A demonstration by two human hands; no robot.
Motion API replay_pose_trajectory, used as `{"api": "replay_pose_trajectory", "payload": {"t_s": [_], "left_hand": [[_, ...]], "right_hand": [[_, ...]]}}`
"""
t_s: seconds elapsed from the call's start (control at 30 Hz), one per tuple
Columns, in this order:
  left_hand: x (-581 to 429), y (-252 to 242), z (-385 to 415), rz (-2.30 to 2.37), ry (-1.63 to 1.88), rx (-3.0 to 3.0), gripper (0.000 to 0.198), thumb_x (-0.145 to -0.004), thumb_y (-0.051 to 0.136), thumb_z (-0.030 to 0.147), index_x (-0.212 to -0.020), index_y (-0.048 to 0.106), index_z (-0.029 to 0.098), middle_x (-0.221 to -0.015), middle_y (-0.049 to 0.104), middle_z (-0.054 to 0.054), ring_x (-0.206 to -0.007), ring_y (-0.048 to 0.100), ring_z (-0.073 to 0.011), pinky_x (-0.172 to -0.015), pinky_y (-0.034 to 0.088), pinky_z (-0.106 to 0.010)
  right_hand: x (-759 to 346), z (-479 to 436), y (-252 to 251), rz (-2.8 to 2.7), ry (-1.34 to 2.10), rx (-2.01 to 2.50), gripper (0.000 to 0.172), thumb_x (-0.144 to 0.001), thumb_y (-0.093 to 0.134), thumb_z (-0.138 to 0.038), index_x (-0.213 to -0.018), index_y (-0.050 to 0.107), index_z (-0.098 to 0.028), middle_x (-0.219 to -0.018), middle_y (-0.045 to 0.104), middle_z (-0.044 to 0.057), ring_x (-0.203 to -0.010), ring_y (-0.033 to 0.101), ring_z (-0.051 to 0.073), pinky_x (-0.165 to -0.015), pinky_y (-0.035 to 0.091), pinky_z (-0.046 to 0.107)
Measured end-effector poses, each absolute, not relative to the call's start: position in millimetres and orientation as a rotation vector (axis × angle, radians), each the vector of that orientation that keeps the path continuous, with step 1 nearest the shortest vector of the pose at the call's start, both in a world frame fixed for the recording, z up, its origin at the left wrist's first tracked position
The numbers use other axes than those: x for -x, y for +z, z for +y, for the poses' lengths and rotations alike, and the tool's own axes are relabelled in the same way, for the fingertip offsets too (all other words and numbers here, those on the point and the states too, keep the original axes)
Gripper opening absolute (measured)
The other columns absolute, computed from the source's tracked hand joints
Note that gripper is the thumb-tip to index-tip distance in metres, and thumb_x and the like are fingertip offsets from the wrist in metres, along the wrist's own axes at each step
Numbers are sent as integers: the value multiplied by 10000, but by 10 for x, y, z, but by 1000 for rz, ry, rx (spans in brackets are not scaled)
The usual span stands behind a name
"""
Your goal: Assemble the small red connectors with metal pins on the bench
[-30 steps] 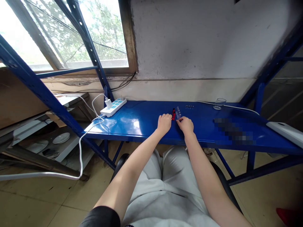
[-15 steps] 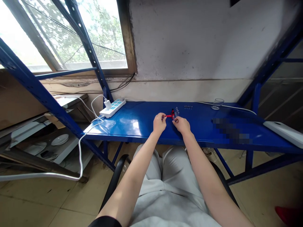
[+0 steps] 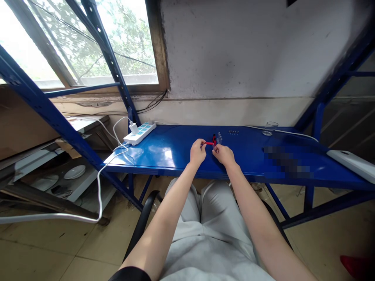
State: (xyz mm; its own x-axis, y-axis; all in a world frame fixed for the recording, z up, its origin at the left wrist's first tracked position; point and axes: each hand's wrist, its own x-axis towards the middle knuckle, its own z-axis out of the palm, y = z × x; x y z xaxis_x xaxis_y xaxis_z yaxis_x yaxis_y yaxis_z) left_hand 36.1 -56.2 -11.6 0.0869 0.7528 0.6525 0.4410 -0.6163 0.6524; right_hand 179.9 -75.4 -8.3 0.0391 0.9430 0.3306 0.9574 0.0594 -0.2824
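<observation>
My left hand (image 3: 198,151) is closed in a pinch on one end of a small red stick-like item (image 3: 209,143) held just above the blue metal shelf (image 3: 175,150). My right hand (image 3: 223,153) is closed at the stick's other end, beside a small clear rack of tiny tubes (image 3: 219,138) with a red and black piece next to it. Whether the right fingers grip the stick or the rack is too small to make out. A row of tiny clear pieces (image 3: 233,132) lies farther back.
A white power strip (image 3: 140,132) with a plugged-in charger and white cable sits at the shelf's left end. A clear glass (image 3: 270,128) stands at the back right, a white flat object (image 3: 351,164) at the far right. Blue rack posts flank the shelf; a chair is under me.
Both hands lifted off the shelf and drew slightly toward me. The left hand has picked up the red stick and now holds it level between the two hands.
</observation>
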Motion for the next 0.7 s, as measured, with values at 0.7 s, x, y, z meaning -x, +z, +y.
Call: {"api": "replay_pose_trajectory", "payload": {"t_s": [0.7], "left_hand": [[-386,-51,-689,1073,1444,-2334,199,-873,395,242,-982,551,182,-982,569,-73,-890,540,-154,-791,448,-283]], "right_hand": [[-1785,-765,-77,-1851,6,1766,171,-791,498,-352,-820,599,-217,-736,629,29,-659,557,152,-501,282,228]]}}
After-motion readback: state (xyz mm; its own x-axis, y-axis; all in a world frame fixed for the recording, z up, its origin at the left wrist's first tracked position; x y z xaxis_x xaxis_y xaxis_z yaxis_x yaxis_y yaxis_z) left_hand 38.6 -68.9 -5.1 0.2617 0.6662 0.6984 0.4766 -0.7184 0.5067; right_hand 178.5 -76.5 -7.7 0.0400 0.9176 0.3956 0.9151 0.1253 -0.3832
